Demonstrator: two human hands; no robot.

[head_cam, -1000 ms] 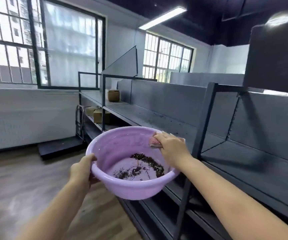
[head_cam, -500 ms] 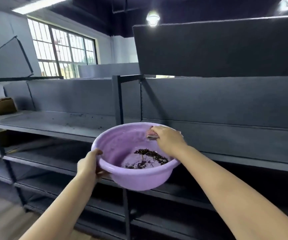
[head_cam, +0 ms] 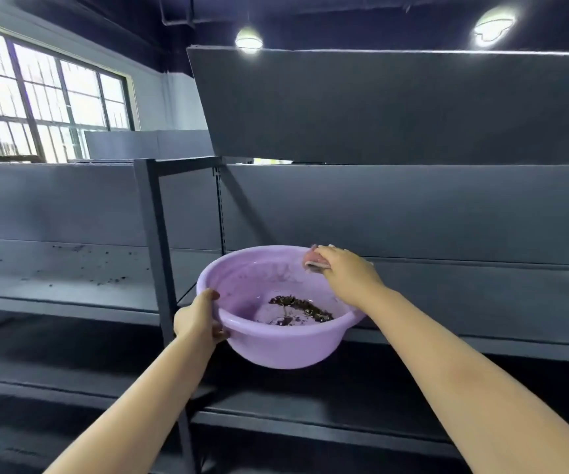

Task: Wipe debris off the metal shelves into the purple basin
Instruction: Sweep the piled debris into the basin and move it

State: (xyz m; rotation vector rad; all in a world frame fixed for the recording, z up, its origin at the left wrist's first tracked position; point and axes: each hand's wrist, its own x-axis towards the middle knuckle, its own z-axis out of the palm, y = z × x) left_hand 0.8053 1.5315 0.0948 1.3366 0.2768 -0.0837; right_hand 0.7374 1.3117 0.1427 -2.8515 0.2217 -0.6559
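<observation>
The purple basin (head_cam: 276,347) hangs in front of the grey metal shelves, level with the middle shelf (head_cam: 464,302). My left hand (head_cam: 198,319) grips its near-left rim. Over the far-right rim, my right hand (head_cam: 346,273) holds a pink cloth (head_cam: 313,260) pressed against the basin's edge. Dark debris (head_cam: 302,307) lies in the bottom of the basin. Small dark crumbs (head_cam: 105,275) are scattered on the shelf section to the left of the upright post.
A dark upright post (head_cam: 155,241) of the shelving stands just left of the basin. Lower shelves (head_cam: 310,425) run beneath it, and a grey back panel (head_cam: 396,104) rises above. Windows (head_cam: 47,97) fill the far left wall.
The view has swung right, from the aisle and windows to facing the shelves. The basin stays in both hands and now sits to the right of the upright post.
</observation>
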